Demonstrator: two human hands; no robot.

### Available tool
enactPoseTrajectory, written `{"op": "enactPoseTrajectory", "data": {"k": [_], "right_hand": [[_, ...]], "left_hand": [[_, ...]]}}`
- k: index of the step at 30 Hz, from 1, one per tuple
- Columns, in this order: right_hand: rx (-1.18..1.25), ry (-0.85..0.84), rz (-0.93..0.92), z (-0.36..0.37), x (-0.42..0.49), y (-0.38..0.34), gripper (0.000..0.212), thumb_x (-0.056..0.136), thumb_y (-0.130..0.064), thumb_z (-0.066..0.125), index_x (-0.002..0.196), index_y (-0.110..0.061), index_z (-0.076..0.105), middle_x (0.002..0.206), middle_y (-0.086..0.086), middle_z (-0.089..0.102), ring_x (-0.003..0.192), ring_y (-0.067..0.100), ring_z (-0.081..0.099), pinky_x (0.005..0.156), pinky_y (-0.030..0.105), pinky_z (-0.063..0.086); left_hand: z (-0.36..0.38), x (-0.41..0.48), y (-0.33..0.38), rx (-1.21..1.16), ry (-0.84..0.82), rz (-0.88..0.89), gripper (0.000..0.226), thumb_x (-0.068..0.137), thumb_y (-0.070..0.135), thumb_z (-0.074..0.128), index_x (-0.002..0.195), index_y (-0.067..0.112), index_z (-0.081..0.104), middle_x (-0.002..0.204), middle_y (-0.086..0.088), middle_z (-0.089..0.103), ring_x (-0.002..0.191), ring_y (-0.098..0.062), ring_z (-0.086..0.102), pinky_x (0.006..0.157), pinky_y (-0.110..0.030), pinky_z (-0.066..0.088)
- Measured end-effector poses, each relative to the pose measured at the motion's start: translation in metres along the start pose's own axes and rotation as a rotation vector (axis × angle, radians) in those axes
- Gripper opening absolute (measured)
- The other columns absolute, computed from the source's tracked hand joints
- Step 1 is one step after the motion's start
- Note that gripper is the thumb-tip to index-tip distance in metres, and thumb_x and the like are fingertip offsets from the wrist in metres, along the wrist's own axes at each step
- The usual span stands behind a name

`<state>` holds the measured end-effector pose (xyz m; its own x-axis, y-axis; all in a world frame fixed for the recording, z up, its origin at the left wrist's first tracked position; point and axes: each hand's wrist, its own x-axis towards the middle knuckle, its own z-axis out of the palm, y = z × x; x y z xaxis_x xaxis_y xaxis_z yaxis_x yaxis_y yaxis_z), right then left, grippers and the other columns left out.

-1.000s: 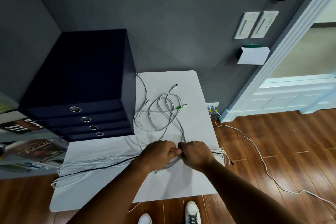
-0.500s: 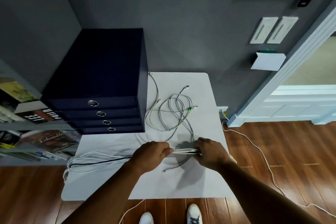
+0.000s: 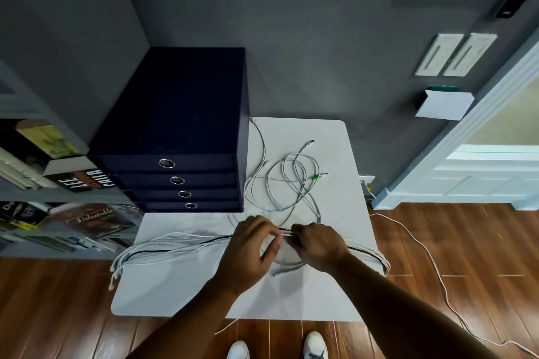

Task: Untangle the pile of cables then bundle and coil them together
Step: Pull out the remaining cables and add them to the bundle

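A straightened bundle of white cables with one black cable (image 3: 175, 246) lies across the white table (image 3: 329, 297), its ends hanging past the left and right edges. My left hand (image 3: 253, 245) and my right hand (image 3: 316, 242) both grip the bundle near its middle, a few centimetres apart, fingers curled round the strands. Behind the hands a loose tangle of white cables (image 3: 291, 181) lies on the table, with a green-tipped plug (image 3: 315, 177) on its right. A short grey cable end (image 3: 284, 270) curls below the hands.
A dark blue drawer box (image 3: 175, 137) stands on the table's back left. Shelves with books (image 3: 70, 183) are at the left. A white cord (image 3: 423, 245) runs over the wooden floor from a wall socket at the right. My shoes (image 3: 313, 344) are below the table's front edge.
My hands have moved closer together along the bundle, the right hand sliding left toward the left hand. The camera view shifted slightly.
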<state>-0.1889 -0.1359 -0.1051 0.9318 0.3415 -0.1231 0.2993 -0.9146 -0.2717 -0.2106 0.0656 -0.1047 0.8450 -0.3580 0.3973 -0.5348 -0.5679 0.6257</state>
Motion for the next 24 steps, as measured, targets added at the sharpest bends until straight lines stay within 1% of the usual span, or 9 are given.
{"op": "enactPoseTrajectory", "data": {"k": [2,5,7,9,12,15,18,22,24], "right_hand": [[0.01,0.015,-0.01,0.0,0.001,0.002,0.035,0.099,-0.052,0.039,0.093,-0.021,0.054,0.092,0.011,0.069,0.09,0.038,0.063,0.064,0.034,0.035],[0.003,0.024,-0.023,-0.001,0.0,0.002,0.034,0.098,-0.052,0.041,0.091,-0.02,0.053,0.09,0.012,0.069,0.089,0.039,0.062,0.063,0.036,0.037],[0.003,0.028,-0.033,-0.001,-0.002,0.001,0.036,0.098,-0.053,0.04,0.09,-0.02,0.052,0.089,0.012,0.069,0.088,0.04,0.062,0.064,0.037,0.038],[0.008,0.03,-0.051,-0.001,-0.004,0.001,0.037,0.098,-0.054,0.039,0.09,-0.02,0.052,0.088,0.012,0.069,0.087,0.039,0.062,0.062,0.036,0.036],[0.006,0.017,-0.088,-0.001,-0.007,0.002,0.037,0.098,-0.054,0.037,0.091,-0.021,0.053,0.087,0.01,0.069,0.085,0.037,0.062,0.061,0.034,0.033],[-0.018,-0.02,-0.148,0.001,-0.01,0.005,0.037,0.096,-0.053,0.034,0.092,-0.021,0.053,0.086,0.008,0.069,0.083,0.036,0.064,0.061,0.034,0.037],[-0.03,-0.045,-0.169,0.006,-0.014,0.007,0.032,0.095,-0.048,0.037,0.096,-0.022,0.054,0.088,0.008,0.07,0.085,0.035,0.064,0.063,0.035,0.044],[-0.025,-0.059,-0.163,0.01,-0.019,0.017,0.03,0.096,-0.046,0.041,0.1,-0.021,0.057,0.088,0.008,0.07,0.084,0.034,0.065,0.066,0.036,0.047],[-0.027,-0.065,-0.152,0.01,-0.02,0.025,0.03,0.097,-0.046,0.042,0.101,-0.021,0.058,0.089,0.008,0.07,0.084,0.033,0.066,0.066,0.036,0.046]], "left_hand": [[0.006,-0.012,0.009,-0.153,0.002,-0.134,0.029,0.1,0.041,0.05,0.093,0.017,0.064,0.086,0.01,0.062,0.081,-0.007,0.06,0.073,-0.023,0.051],[0.017,-0.012,0.026,-0.526,0.06,-0.642,0.047,0.095,0.056,0.051,0.092,0.013,0.069,0.077,0.0,0.074,0.072,-0.018,0.072,0.065,-0.035,0.059],[0.021,0.001,0.028,-0.783,0.172,-0.975,0.049,0.097,0.048,0.051,0.093,0.003,0.07,0.079,-0.011,0.076,0.074,-0.032,0.074,0.068,-0.039,0.06],[0.022,0.01,0.025,-0.956,0.272,-1.155,0.049,0.102,0.041,0.05,0.095,-0.003,0.069,0.085,-0.019,0.076,0.079,-0.036,0.075,0.074,-0.042,0.06],[0.023,0.014,0.015,-1.135,0.488,-1.288,0.038,0.104,0.033,0.052,0.095,-0.003,0.063,0.091,-0.021,0.075,0.079,-0.033,0.075,0.071,-0.039,0.059],[0.014,0.02,0.003,-1.238,0.743,-1.384,0.028,0.105,0.025,0.049,0.09,0.003,0.056,0.088,-0.02,0.072,0.066,-0.026,0.074,0.059,-0.034,0.06],[0.007,0.025,-0.007,-1.273,0.929,-1.437,0.027,0.105,0.027,0.049,0.088,0.006,0.051,0.079,-0.015,0.066,0.051,-0.021,0.07,0.048,-0.031,0.058],[-0.008,0.027,-0.024,-1.329,1.246,-1.478,0.024,0.105,0.028,0.048,0.094,0.007,0.047,0.075,-0.01,0.061,0.043,-0.016,0.064,0.043,-0.026,0.054],[-0.011,0.024,-0.039,-1.378,1.262,-1.514,0.007,0.102,0.014,0.037,0.099,0.013,0.044,0.073,-0.005,0.046,0.053,-0.014,0.052,0.042,-0.02,0.042]]}}
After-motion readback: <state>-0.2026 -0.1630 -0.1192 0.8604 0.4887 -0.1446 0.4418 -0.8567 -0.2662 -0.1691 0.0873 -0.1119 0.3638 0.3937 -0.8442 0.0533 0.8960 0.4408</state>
